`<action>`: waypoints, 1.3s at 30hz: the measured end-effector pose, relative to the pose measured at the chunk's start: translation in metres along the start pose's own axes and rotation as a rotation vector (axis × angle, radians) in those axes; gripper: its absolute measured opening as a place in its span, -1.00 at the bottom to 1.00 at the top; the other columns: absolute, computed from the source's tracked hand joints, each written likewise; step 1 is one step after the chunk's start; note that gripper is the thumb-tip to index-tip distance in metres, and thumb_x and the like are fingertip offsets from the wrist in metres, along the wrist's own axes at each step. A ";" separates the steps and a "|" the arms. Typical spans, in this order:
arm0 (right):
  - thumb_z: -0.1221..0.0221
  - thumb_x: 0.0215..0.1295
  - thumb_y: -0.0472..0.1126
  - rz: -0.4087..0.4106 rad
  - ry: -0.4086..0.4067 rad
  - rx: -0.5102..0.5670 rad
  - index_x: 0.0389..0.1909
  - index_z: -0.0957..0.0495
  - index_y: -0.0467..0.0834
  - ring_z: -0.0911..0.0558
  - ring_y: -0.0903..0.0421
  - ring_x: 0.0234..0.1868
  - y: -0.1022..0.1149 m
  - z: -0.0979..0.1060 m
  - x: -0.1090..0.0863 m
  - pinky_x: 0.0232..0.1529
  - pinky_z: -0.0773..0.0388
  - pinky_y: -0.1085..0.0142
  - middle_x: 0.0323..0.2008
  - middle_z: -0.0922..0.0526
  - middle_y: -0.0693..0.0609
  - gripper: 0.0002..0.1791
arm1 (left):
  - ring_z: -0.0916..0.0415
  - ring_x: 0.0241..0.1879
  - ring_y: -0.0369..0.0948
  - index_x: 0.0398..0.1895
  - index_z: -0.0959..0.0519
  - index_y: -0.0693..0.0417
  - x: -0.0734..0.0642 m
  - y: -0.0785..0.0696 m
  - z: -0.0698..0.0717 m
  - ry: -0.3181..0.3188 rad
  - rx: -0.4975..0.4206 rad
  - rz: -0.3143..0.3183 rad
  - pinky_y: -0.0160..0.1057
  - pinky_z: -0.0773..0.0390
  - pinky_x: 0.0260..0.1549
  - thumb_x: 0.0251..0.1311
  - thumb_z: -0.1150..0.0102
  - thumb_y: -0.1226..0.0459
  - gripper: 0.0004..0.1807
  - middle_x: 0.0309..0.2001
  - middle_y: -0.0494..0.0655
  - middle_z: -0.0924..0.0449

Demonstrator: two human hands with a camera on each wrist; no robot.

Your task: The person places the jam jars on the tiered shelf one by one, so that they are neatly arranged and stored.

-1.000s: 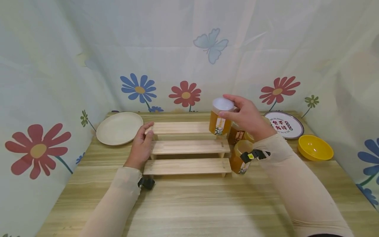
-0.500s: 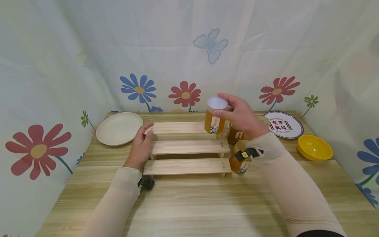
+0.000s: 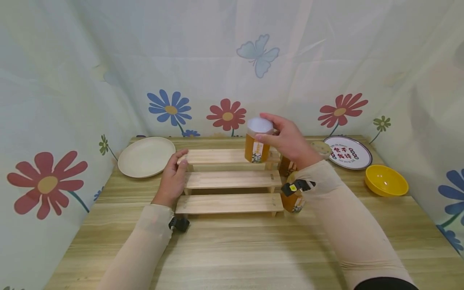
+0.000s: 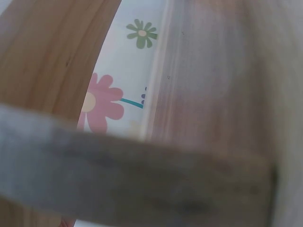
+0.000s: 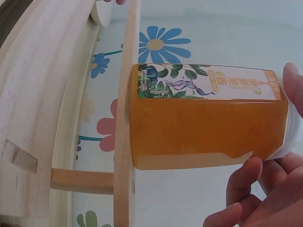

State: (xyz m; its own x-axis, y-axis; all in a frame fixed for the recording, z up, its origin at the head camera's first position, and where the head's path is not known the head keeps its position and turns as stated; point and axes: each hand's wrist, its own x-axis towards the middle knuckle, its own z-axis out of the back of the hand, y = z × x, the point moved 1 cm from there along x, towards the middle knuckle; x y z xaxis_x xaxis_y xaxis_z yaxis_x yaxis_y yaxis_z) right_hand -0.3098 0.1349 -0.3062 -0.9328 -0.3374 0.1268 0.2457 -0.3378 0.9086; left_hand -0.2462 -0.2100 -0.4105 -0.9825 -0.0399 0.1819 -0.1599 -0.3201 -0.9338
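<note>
The pale backdrop [image 3: 203,48], printed with flowers and one blue butterfly, encloses the wood-grained table [image 3: 235,253]. The three-tier wooden rack [image 3: 230,180] stands on the table, its boards stepping upward toward the rear. To its left lies a cream plate [image 3: 146,158]; well to its right, a white plate [image 3: 348,152] bearing red lettering. The left hand [image 3: 170,179] grips the left end of the rack's top board. The right hand [image 3: 288,139], thumb and fingers around the lidded upper end, grasps an amber jar [image 3: 255,148], upright at the right-hand part of that board; the base appears to meet the wood, though whether the board bears its weight cannot be told. A yellow bowl [image 3: 386,181] sits in front of the white plate. A second jar [image 3: 293,202], partly covered, stands beside the lowest board's right end; a darker jar [image 3: 285,166] shows beneath the right hand. Smallest, a white printed label [image 5: 208,82] runs along the amber jar's side
</note>
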 end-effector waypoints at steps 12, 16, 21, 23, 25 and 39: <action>-0.39 0.43 -0.14 0.005 0.001 0.012 0.62 -0.30 0.04 -0.49 -0.15 0.21 0.003 -0.010 0.005 0.26 -0.54 -0.01 0.47 -0.39 -0.11 -0.20 | -0.31 -0.16 -0.06 0.61 -0.27 0.03 0.002 0.003 0.000 -0.004 -0.016 -0.006 -0.25 -0.34 -0.15 0.72 0.24 0.19 -0.50 0.10 0.42 -0.36; -0.39 0.42 -0.14 0.005 0.010 0.021 0.62 -0.30 0.04 -0.50 -0.16 0.20 0.005 -0.014 0.008 0.25 -0.55 -0.03 0.45 -0.41 -0.11 -0.20 | -0.32 -0.18 -0.07 0.60 -0.27 0.03 0.002 0.003 0.000 -0.006 -0.015 -0.006 -0.25 -0.35 -0.17 0.72 0.24 0.19 -0.51 0.09 0.41 -0.37; -0.40 0.41 -0.16 -0.003 0.023 0.053 0.62 -0.30 0.04 -0.50 -0.14 0.24 0.007 -0.019 0.012 0.30 -0.55 -0.06 0.45 -0.42 -0.09 -0.19 | -0.32 -0.18 -0.09 0.60 -0.28 0.02 0.001 0.002 -0.001 -0.006 -0.016 0.001 -0.26 -0.36 -0.16 0.72 0.24 0.18 -0.51 0.09 0.42 -0.37; -0.39 0.41 -0.16 0.002 0.029 0.060 0.62 -0.30 0.03 -0.50 -0.13 0.26 0.007 -0.021 0.013 0.30 -0.54 -0.06 0.44 -0.43 -0.08 -0.19 | -0.33 -0.18 -0.10 0.60 -0.28 0.03 0.001 0.001 -0.001 -0.008 -0.017 0.003 -0.26 -0.36 -0.16 0.72 0.23 0.18 -0.51 0.08 0.40 -0.37; -0.39 0.42 -0.16 0.005 0.033 0.055 0.62 -0.30 0.03 -0.50 -0.13 0.23 0.008 -0.024 0.015 0.27 -0.55 -0.03 0.44 -0.43 -0.08 -0.19 | -0.32 -0.19 -0.10 0.60 -0.28 0.04 0.001 0.001 -0.001 -0.009 -0.015 0.004 -0.25 -0.35 -0.16 0.72 0.23 0.18 -0.51 0.05 0.40 -0.37; -0.44 0.37 -0.14 0.042 0.041 0.056 0.59 -0.35 0.05 -0.52 -0.10 0.18 0.014 -0.042 0.026 0.17 -0.57 0.04 0.41 -0.48 -0.04 -0.19 | -0.28 -0.34 -0.16 0.60 -0.28 0.00 -0.001 -0.003 0.001 -0.006 0.005 0.012 -0.23 -0.37 -0.28 0.72 0.24 0.15 -0.51 -0.09 0.30 -0.37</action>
State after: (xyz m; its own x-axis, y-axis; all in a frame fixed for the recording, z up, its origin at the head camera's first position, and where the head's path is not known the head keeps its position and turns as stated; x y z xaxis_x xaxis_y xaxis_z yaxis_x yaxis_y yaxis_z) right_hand -0.3195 0.0845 -0.3066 -0.9099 -0.3867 0.1501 0.2684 -0.2731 0.9238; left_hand -0.2448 -0.2097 -0.4078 -0.9838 -0.0497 0.1723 -0.1473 -0.3238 -0.9346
